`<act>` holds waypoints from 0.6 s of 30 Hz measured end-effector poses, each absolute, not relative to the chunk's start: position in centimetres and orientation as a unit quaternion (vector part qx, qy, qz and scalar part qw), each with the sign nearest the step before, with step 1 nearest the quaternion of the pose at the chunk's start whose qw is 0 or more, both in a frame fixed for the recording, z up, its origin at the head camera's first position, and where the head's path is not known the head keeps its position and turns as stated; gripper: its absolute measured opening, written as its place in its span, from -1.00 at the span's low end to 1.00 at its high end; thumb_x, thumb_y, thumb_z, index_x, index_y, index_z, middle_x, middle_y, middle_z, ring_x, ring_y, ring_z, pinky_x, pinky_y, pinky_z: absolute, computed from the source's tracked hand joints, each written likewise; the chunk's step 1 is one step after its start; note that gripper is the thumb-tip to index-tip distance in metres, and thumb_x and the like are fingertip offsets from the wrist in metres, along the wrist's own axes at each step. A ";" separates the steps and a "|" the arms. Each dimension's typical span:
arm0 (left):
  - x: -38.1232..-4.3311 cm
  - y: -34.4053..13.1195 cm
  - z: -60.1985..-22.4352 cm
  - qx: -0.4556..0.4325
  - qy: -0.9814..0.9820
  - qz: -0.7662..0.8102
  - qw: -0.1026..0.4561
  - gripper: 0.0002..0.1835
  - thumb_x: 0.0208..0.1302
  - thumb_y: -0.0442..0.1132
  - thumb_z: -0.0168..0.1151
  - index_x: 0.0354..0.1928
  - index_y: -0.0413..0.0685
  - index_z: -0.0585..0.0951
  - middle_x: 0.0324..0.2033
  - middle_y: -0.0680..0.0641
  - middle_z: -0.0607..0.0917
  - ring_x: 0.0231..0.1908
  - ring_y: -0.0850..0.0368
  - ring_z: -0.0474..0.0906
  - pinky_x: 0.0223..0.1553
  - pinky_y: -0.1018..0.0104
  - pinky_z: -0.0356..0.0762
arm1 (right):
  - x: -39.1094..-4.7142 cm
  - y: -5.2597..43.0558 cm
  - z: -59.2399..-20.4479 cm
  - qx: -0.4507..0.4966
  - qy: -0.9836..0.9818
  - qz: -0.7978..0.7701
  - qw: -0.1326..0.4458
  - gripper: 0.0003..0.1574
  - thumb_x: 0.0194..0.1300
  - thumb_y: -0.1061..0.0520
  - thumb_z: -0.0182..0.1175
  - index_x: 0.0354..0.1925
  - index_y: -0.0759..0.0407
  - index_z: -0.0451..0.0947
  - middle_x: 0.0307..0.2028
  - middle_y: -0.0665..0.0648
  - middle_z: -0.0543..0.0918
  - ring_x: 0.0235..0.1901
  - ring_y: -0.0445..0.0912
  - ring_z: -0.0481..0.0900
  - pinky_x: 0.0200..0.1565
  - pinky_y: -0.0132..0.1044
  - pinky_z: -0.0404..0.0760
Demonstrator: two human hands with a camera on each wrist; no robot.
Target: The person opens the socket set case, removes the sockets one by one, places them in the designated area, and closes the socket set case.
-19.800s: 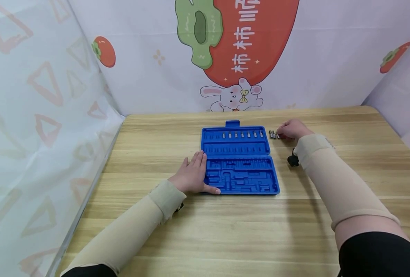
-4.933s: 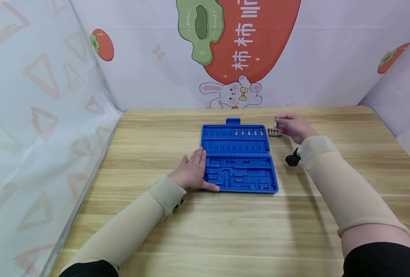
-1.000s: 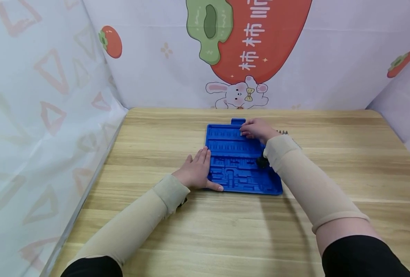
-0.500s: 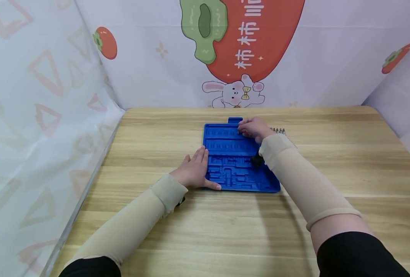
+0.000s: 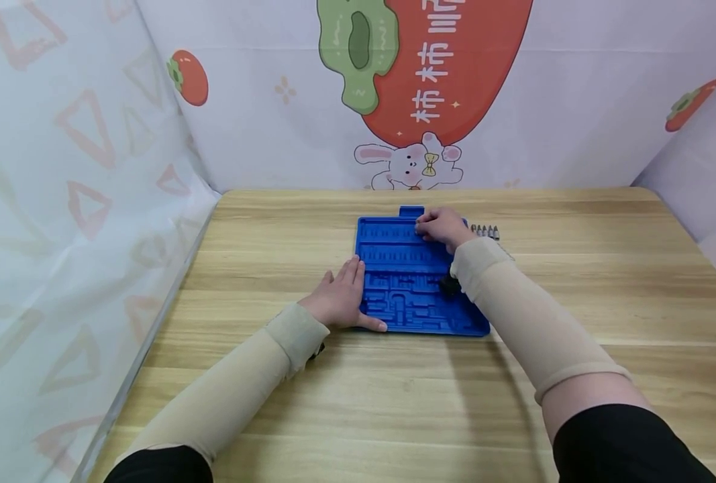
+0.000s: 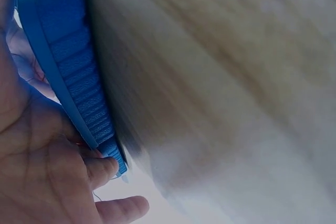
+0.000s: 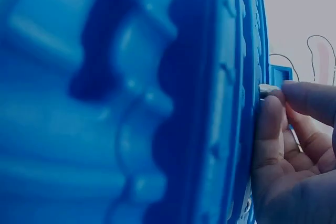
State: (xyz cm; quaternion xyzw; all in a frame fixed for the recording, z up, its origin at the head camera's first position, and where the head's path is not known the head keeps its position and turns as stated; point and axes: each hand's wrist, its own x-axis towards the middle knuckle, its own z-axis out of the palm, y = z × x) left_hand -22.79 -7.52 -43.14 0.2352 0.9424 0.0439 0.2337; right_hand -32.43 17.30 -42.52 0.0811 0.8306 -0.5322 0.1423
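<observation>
A blue plastic bit case (image 5: 394, 330) lies unfolded on the table, its moulded slots facing up. My left hand (image 5: 339, 298) rests with straight fingers along the case's left edge, thumb over the near corner. In the left wrist view, its fingers (image 6: 102, 171) lie against the case's ribbed side wall. My right hand (image 5: 445, 228) is over the top row of slots and pinches a small metal screwdriver bit (image 7: 268, 89) between thumb and fingertip. Several similar bits (image 5: 486, 232) stand in a tight row on the table just right of the case. My right hand and forearm hide the case's right-hand slots.
The wooden table (image 5: 358, 416) extends in front and to both sides. A printed cloth (image 5: 261, 134) hangs right behind its back edge, and another white cloth (image 5: 110, 268) runs down the left side. The case's latch tab (image 5: 411, 210) sticks out toward the back.
Since the earliest frame, the bits in the case's top row have become fewer and the table row longer. My right hand has moved left from that row to the case; my left hand stays put.
</observation>
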 end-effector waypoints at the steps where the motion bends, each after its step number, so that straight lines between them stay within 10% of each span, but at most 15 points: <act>1: -22.8 -7.5 -43.1 0.236 0.942 0.044 0.234 0.46 0.07 0.59 0.26 0.64 -0.24 -0.23 0.63 -0.22 -0.26 0.61 -0.12 -0.31 0.52 -0.20 -0.19 | -32.5 17.4 -42.5 0.083 0.823 -0.544 0.139 -0.72 0.58 0.19 0.13 0.11 0.35 0.54 0.02 0.19 0.56 -0.16 -0.09 0.56 -0.04 -0.30 0.60; 18: -22.7 -7.5 -43.3 0.238 0.943 0.036 0.231 0.45 0.09 0.58 0.25 0.63 -0.26 -0.24 0.63 -0.23 -0.28 0.61 -0.13 -0.33 0.52 -0.21 -0.20 | -32.1 20.8 -40.6 0.096 0.709 -0.683 0.146 -0.48 0.61 0.10 0.09 0.36 0.34 0.36 0.17 0.19 0.54 0.11 -0.03 0.53 0.28 -0.22 0.48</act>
